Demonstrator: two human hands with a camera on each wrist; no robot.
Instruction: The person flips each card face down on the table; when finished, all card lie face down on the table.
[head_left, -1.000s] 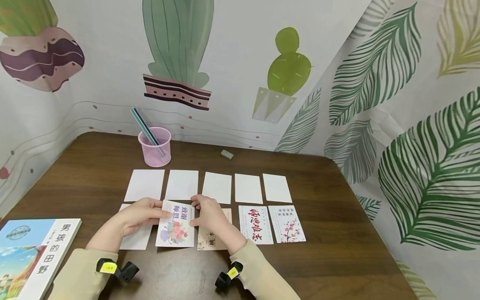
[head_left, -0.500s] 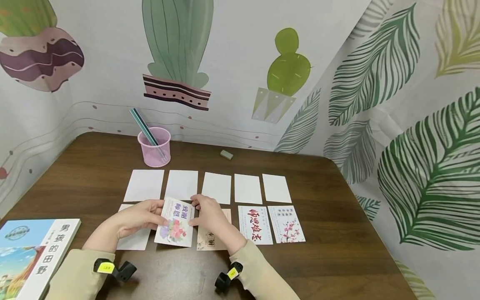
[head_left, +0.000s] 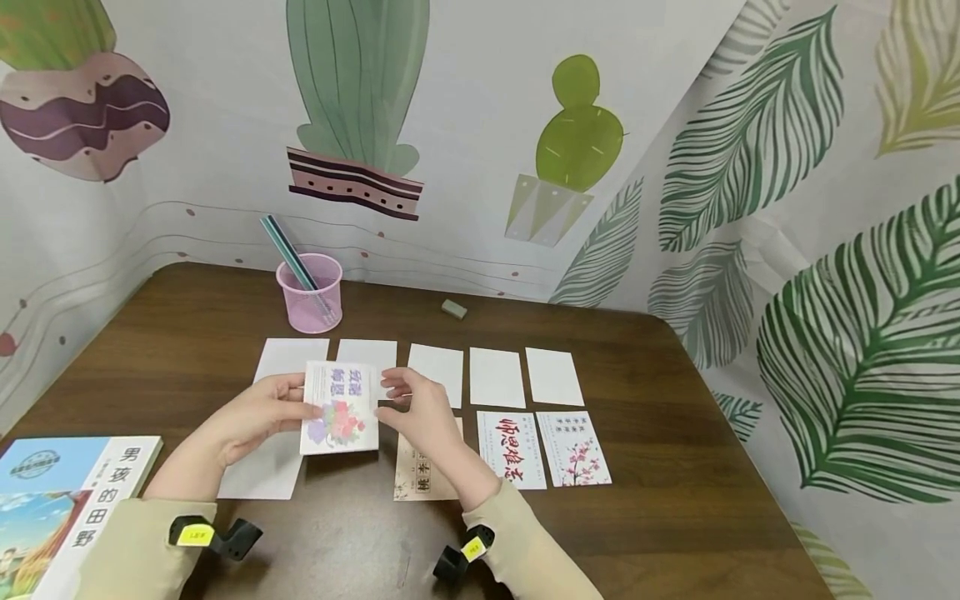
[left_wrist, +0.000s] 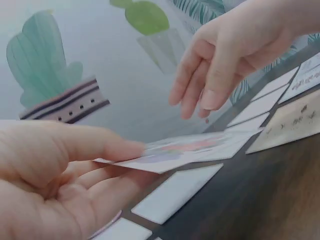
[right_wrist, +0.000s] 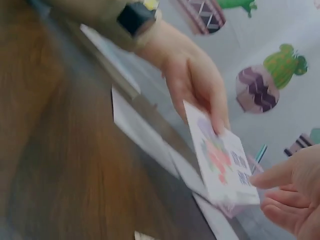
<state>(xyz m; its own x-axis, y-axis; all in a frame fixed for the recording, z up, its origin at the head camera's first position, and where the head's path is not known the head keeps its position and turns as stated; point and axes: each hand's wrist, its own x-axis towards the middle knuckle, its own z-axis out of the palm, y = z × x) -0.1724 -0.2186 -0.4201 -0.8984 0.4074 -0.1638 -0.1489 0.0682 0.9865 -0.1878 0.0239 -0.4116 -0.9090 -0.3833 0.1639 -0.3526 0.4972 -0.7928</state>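
Note:
My left hand (head_left: 255, 421) pinches a card (head_left: 341, 417) by its left edge, thumb on top and fingers beneath. Purple characters and a pink and purple bouquet are printed on the card. It is raised off the table and tilted. My right hand (head_left: 431, 421) hovers by the card's right edge, thumb and fingers parted. In the left wrist view the right hand (left_wrist: 230, 60) hangs apart from the card (left_wrist: 200, 147). Below my left hand lies a white card (head_left: 262, 471), partly covered. A beige card (head_left: 412, 471) lies under my right hand.
Several blank white cards (head_left: 495, 377) form the back row. A red-lettered card (head_left: 513, 450) and a blossom card (head_left: 576, 450) lie at the right. A pink pencil cup (head_left: 311, 304), an eraser (head_left: 453, 309) and a book (head_left: 75, 508) are also on the table (head_left: 660, 508).
The bouquet card has risen off the table, moving up and slightly left with my left hand. My right hand has lifted a little, and its fingers have come away from the card.

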